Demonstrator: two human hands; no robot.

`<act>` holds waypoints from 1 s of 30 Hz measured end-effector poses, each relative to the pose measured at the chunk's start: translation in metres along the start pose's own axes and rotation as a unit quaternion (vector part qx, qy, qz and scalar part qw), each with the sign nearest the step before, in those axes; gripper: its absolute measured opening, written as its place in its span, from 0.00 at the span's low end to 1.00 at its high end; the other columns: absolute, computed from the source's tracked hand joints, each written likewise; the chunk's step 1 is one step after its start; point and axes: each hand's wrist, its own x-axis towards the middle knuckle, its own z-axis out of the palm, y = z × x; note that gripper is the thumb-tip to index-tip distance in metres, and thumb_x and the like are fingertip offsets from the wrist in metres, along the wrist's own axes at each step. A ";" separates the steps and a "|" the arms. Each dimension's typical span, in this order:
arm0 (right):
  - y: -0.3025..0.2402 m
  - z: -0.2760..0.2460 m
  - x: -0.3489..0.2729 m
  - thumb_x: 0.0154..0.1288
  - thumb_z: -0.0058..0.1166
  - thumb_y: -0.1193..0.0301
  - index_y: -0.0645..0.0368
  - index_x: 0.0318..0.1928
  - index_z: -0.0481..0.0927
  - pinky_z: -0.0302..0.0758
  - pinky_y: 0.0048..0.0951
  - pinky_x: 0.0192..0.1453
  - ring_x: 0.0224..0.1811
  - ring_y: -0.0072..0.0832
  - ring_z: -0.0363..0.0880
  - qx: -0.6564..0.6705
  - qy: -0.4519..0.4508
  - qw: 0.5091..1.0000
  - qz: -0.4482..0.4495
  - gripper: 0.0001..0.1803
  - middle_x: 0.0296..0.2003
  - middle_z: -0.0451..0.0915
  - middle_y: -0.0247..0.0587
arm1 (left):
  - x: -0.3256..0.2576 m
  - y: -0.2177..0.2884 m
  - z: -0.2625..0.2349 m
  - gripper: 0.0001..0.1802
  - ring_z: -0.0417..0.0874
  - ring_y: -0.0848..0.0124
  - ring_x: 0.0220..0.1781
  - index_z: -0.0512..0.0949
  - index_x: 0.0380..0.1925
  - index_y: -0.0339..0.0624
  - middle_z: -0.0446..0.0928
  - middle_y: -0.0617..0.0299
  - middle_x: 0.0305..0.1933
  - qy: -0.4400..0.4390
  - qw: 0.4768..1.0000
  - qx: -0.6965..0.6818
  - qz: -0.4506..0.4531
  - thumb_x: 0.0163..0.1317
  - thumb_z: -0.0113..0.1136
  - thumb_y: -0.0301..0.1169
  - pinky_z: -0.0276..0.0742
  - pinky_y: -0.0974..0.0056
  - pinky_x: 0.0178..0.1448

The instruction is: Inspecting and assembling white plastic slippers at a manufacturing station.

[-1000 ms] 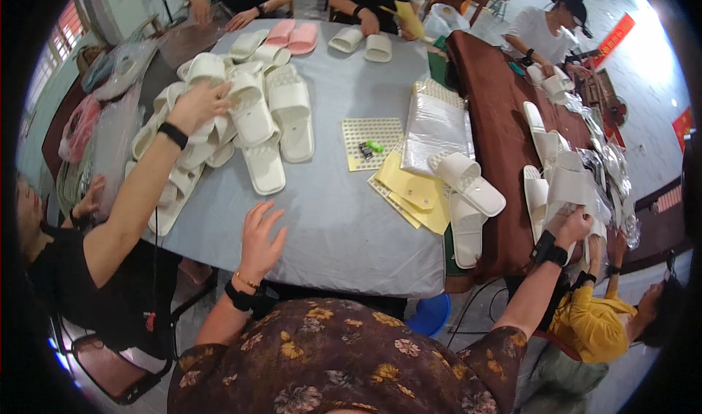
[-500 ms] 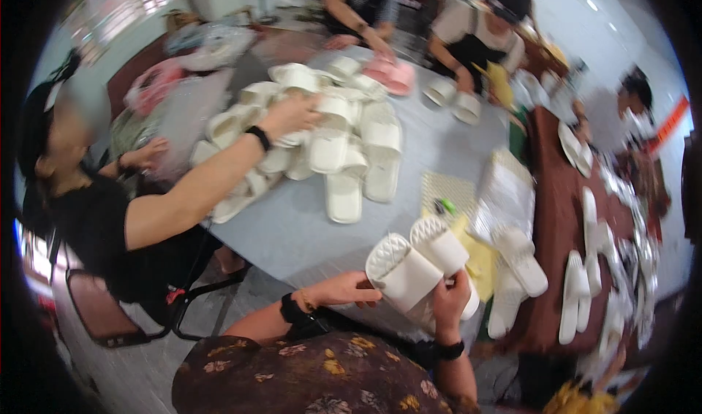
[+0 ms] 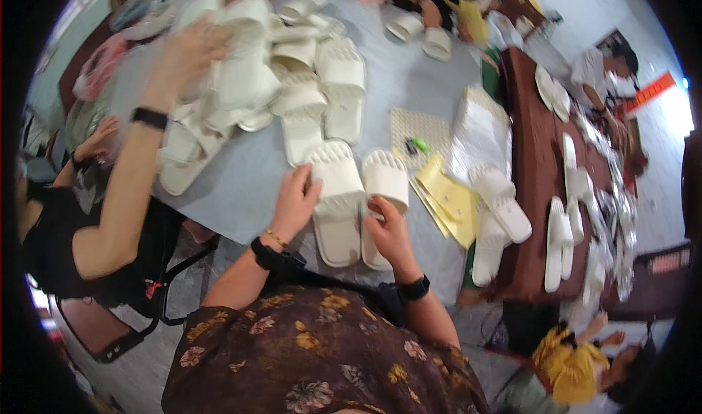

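Observation:
A pair of white slide slippers stands at the table's near edge, toes toward me, straps textured. My left hand grips the left slipper by the outer side of its strap, fingers and thumb pressed against it. Curled over the right slipper just below its strap is my right hand, covering part of its sole. Beyond them, a heap of white slippers spreads over the grey table. A co-worker's blurred hand reaches into that heap from the left.
Right of my hands lie yellow sheets, a small green item, a clear plastic packet and another slipper pair. A brown-covered table holds more slippers. Other people sit around. A chair stands left.
My hands have lowered the slipper pair to the table, moved it left and turned it toe-end toward me. The co-worker's hand has moved farther over the heap. My view has shifted.

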 end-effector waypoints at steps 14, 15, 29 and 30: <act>0.011 -0.027 -0.036 0.61 0.61 0.75 0.59 0.41 0.85 0.79 0.38 0.41 0.37 0.44 0.82 -0.253 0.132 0.957 -0.047 0.07 0.36 0.80 0.46 | -0.049 0.047 0.061 0.21 0.78 0.55 0.56 0.79 0.52 0.40 0.77 0.54 0.54 -0.098 0.927 0.126 0.338 0.57 0.67 0.31 0.72 0.53 0.59; 0.011 -0.027 -0.037 0.61 0.61 0.75 0.58 0.40 0.84 0.79 0.39 0.41 0.38 0.44 0.81 -0.267 0.131 0.953 -0.050 0.06 0.36 0.80 0.46 | -0.049 0.045 0.064 0.22 0.77 0.56 0.58 0.78 0.52 0.40 0.77 0.54 0.56 -0.103 0.928 0.145 0.328 0.58 0.67 0.34 0.71 0.53 0.60; 0.010 -0.015 -0.025 0.61 0.58 0.71 0.60 0.33 0.77 0.77 0.46 0.39 0.36 0.48 0.80 -0.369 0.113 0.922 -0.007 0.06 0.31 0.78 0.49 | -0.048 0.044 0.065 0.22 0.76 0.56 0.59 0.78 0.51 0.40 0.75 0.55 0.60 -0.115 0.926 0.180 0.310 0.58 0.66 0.37 0.68 0.52 0.61; 0.011 -0.013 -0.025 0.61 0.58 0.71 0.60 0.33 0.77 0.77 0.46 0.39 0.36 0.48 0.80 -0.371 0.115 0.922 -0.006 0.06 0.31 0.78 0.49 | -0.048 0.044 0.065 0.22 0.76 0.56 0.59 0.78 0.51 0.40 0.75 0.55 0.60 -0.117 0.926 0.178 0.312 0.58 0.66 0.37 0.68 0.52 0.61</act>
